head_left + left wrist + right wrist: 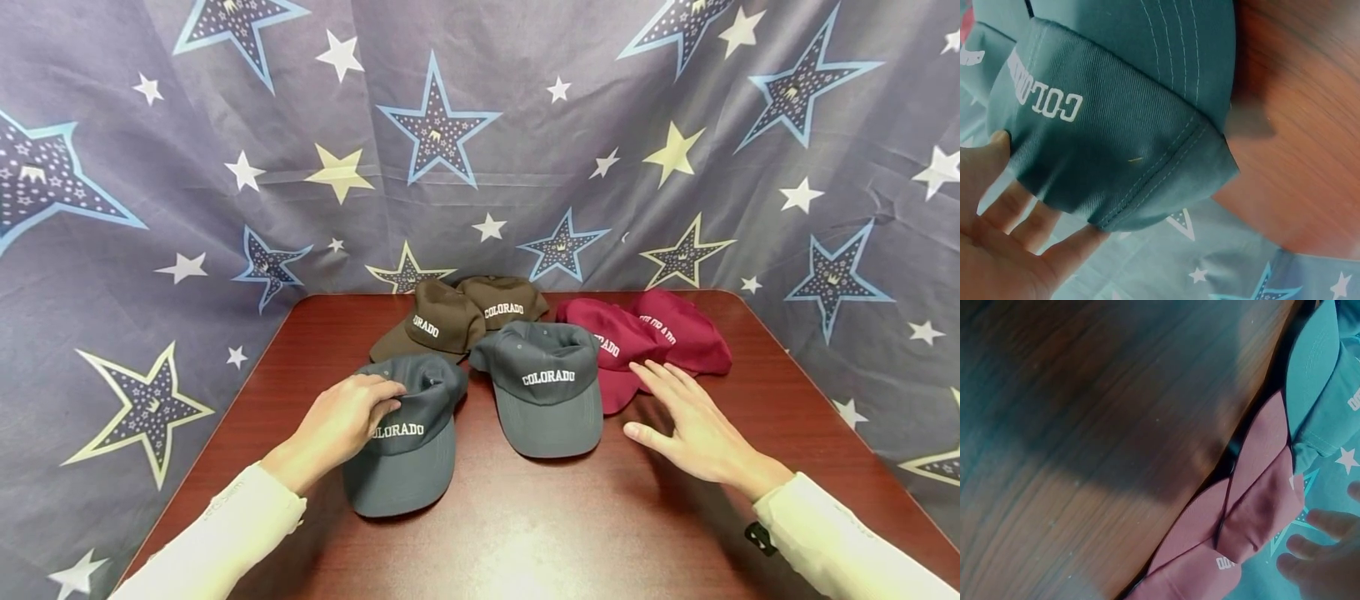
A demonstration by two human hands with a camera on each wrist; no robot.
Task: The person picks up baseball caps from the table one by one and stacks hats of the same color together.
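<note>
At the front left of the table, a dark grey baseball cap (405,483) with white COLORADO lettering faces forward. My left hand (345,423) pinches the top of its crown, thumb in front and fingers behind, as the left wrist view shows. A second grey cap (550,421) with the same lettering sits at the centre. To the right of that, my right hand (701,433) hovers with fingers spread, holding nothing. Just beyond its fingertips lie two overlapping maroon caps, the nearer one (600,321) partly behind the centre grey cap and the farther one (690,325) at the right.
Two brown caps, a nearer one (442,312) and a farther one (502,293), overlap at the back left. The reddish-brown wooden table (510,533) ends against a grey curtain (480,250) printed with stars. A small black object (761,538) shows beside the right sleeve.
</note>
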